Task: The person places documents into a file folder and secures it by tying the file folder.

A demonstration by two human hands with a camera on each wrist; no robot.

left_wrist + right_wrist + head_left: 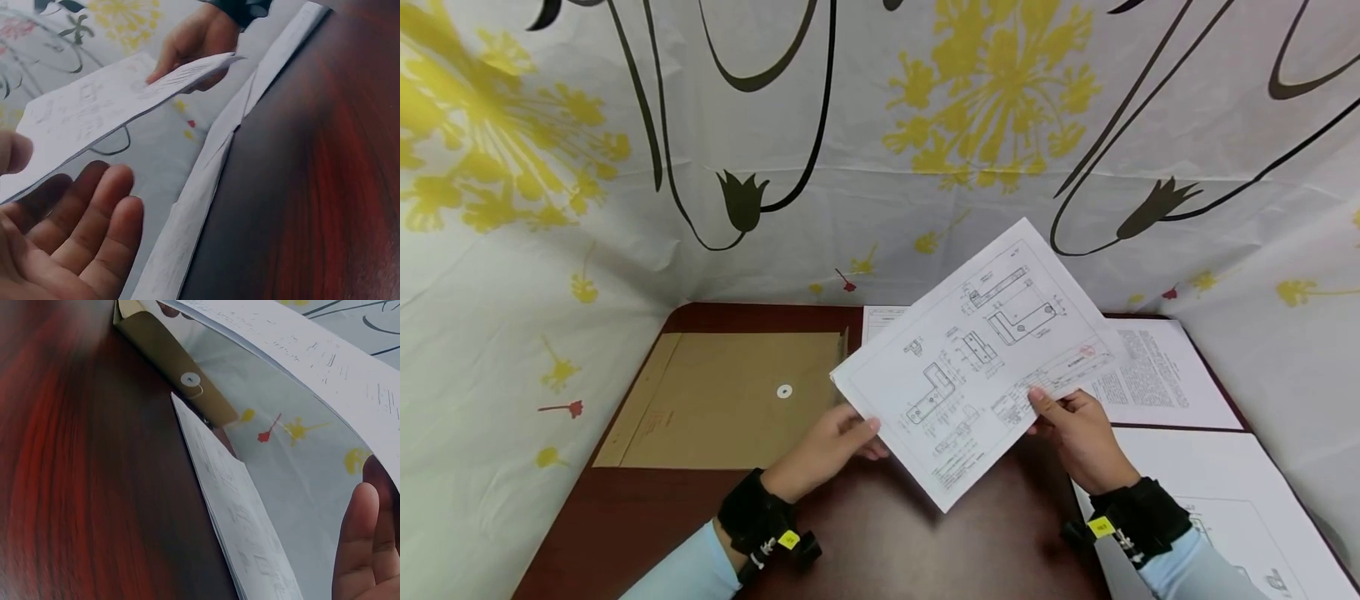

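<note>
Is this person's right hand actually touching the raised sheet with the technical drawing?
Touching. The head view shows the right hand gripping the technical drawing sheet: its thumb lies on the printed face, near the lower edge.

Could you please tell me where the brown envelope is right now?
In the head view, the brown envelope lies on the left side of the dark table, near the left hand and to the left of the held drawing.
</note>
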